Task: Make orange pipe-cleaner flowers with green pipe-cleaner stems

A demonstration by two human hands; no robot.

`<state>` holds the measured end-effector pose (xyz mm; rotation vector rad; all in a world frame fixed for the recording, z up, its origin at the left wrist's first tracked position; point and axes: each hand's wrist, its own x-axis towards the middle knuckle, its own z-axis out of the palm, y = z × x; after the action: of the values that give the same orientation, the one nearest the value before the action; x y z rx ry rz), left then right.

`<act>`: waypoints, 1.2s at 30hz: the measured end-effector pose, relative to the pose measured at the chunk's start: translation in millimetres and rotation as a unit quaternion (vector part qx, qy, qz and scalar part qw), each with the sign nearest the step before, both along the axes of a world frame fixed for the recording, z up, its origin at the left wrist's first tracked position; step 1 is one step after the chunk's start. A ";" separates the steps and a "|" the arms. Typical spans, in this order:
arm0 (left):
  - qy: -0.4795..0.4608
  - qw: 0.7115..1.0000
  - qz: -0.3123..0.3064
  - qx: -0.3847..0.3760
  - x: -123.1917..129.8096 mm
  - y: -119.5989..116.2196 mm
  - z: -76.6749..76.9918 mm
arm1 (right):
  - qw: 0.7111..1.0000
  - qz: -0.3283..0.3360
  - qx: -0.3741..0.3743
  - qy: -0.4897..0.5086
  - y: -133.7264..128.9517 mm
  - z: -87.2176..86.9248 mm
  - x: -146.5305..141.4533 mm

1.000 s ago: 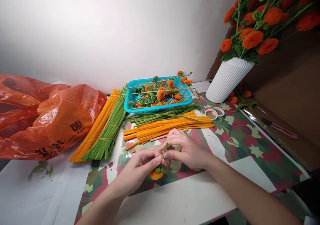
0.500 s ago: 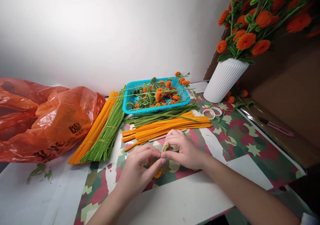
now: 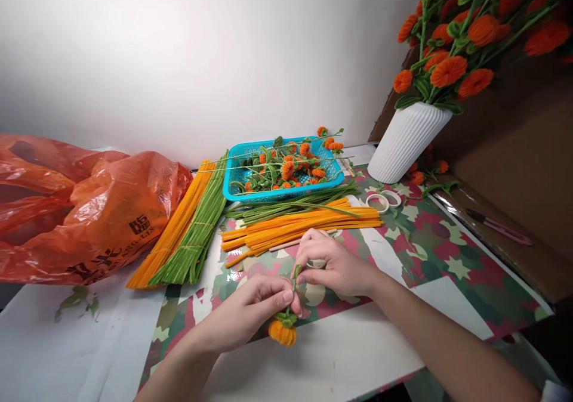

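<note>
Orange flower (image 3: 283, 333) has emerged lower, left fingers (image 3: 280, 300) and right fingers (image 3: 313, 277) pinching its stem (image 3: 296, 273).

This looks like a small craft corner (whether in a home or a workshop, I can't tell): a table with a camouflage-patterned cover (image 3: 501, 300) against a white wall (image 3: 201, 50) at twelve o'clock. Tied fuzzy stems (image 3: 190, 229) lie between eight and nine, a blue basket (image 3: 286, 195) of fuzzy flowers sits at centre, white rings (image 3: 385, 204) and a pink-handled cutter (image 3: 508, 231) rest around three.
</note>
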<state>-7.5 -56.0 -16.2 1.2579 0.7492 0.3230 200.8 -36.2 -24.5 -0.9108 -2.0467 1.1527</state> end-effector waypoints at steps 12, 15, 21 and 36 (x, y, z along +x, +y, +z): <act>0.169 0.906 0.228 0.314 10.0 -4.9 -6.0 | 0.995 -0.091 -0.033 0.016 -3.8 1.8 -9.5; 0.149 0.932 0.209 0.255 9.7 -5.4 -5.5 | 0.995 -0.093 -0.024 0.014 -3.5 0.2 -9.4; -0.042 0.996 0.046 -0.070 3.7 -3.0 -3.6 | 0.993 0.006 -0.072 0.096 -1.7 -1.7 -2.4; 0.083 0.978 0.144 0.130 6.9 0.5 -1.2 | 0.993 -0.088 -0.070 0.018 -3.0 -1.0 -7.1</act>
<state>-0.6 -55.5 -17.4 1.4363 1.0612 0.5718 193.8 -39.2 -25.5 -1.1072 -1.8346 1.2188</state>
